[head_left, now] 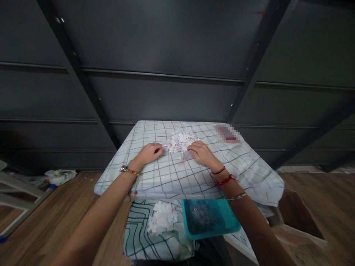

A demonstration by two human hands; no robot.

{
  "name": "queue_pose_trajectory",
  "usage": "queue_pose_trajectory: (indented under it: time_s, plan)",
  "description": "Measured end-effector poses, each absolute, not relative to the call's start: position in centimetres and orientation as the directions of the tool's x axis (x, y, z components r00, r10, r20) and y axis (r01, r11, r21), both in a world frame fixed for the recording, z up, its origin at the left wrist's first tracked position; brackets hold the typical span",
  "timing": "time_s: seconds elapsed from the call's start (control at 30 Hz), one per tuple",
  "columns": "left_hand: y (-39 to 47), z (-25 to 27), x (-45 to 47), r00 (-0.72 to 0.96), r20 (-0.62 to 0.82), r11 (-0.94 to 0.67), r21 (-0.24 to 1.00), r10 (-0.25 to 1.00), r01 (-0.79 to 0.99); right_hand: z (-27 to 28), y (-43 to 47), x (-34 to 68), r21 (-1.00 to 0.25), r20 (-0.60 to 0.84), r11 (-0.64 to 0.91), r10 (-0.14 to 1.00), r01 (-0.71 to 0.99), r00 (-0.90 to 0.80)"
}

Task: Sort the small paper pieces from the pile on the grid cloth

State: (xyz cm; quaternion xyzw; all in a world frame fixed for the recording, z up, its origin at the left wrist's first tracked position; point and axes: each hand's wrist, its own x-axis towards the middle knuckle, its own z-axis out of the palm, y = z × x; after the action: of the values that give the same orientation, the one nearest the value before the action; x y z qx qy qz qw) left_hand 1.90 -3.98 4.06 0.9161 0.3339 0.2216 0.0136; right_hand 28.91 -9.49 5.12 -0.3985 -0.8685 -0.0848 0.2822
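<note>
A loose heap of small white scraps (181, 140), some with pinkish marks, lies on the white checked cloth (163, 177) in front of me. At the heap's left edge is my left hand (149, 153), its fingers curled in and its thumb close to the index finger. My right hand (203, 154) rests at the right edge with fingers bent and together, fingertips down by the scraps. Whatever either hand may pinch is too small to make out. Between the hands, a faint pinkish tangle of thin strands (186, 157) shows on the cloth.
Nearer to me, a second pile of white scraps (163, 218) lies on a patterned green cloth (138, 225). Beside it is a teal tray (213, 234) holding dark, fine material. A cardboard box (299, 214) stands right, a white metal frame (24, 201) left. Dark panels (166, 99) rise behind.
</note>
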Motion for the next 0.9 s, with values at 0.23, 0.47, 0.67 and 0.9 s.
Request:
queue_pose_trajectory:
  time_s: [0.23,0.47,0.67,0.9]
  plan:
    - [-4.0,4.0,2.0,0.682,0.411,-0.783,0.158,0.606,0.601,5.2,-9.7,28.1,-0.019,0.568,0.655,0.629,0.756,-0.531]
    - [-3.9,4.0,2.0,0.695,0.414,-0.795,0.137,0.587,0.59,5.0,-9.5,28.2,-0.018,0.554,0.645,0.642,0.764,-0.529]
    - [-4.6,4.3,2.5,0.717,0.425,-0.813,0.091,0.553,0.574,4.9,-9.5,28.1,-0.041,0.587,0.574,0.676,0.818,-0.445]
    - [-6.0,4.9,3.8,0.815,0.458,-0.916,-0.005,0.354,0.401,4.6,-9.1,28.3,-0.04,0.573,0.495,0.723,0.868,-0.386]
